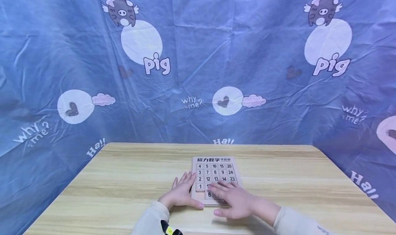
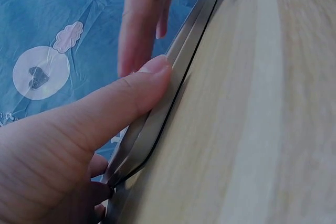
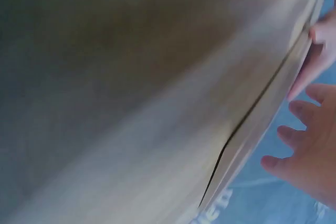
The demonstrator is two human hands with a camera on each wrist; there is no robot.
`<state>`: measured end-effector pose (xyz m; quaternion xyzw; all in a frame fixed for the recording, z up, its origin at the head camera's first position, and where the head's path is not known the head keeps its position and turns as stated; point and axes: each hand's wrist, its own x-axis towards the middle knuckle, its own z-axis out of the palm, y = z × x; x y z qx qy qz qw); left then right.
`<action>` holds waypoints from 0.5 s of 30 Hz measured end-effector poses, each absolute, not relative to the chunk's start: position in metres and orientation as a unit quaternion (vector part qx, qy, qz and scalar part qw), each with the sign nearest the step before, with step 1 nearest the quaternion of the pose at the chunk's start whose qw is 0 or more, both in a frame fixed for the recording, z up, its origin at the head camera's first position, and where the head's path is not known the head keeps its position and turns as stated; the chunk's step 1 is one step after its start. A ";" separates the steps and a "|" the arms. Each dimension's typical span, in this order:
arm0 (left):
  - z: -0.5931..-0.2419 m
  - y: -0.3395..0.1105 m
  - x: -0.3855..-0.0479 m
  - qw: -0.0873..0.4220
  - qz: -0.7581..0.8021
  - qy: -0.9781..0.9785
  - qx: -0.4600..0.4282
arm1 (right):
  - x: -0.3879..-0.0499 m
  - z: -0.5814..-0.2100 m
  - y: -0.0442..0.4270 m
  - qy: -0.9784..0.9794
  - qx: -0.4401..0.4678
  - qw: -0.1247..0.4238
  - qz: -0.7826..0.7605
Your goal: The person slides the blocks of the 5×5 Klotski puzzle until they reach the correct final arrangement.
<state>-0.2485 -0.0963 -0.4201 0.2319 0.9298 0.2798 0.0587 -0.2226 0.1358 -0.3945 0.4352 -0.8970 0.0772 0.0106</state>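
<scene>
A square number puzzle board (image 1: pixel 194 164) lies flat on the table, its tiles in rows, with a gap in the bottom left corner beside the 6 tile (image 1: pixel 209 194). My left hand (image 1: pixel 182 193) holds the board's left side, fingers along that edge and thumb at the front corner; in the left wrist view the thumb of this hand (image 2: pixel 68 135) presses the board's edge (image 2: pixel 157 119). Over the lower right tiles, my right hand (image 1: pixel 237 199) spreads its fingers, covering several numbers. The right wrist view shows this hand (image 3: pixel 315 145) beside the board (image 3: pixel 268 106); fingertip contact is unclear.
The light wooden table (image 1: pixel 123 169) extends around the board on all sides. Behind it and at both sides hangs a blue printed cloth (image 1: pixel 198 73). A black and yellow item (image 1: pixel 169 229) is at the left sleeve.
</scene>
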 end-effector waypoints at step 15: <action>-0.421 -0.095 -0.249 0.055 0.277 0.930 0.234 | -0.267 -0.382 0.117 -0.933 0.335 -0.006 0.131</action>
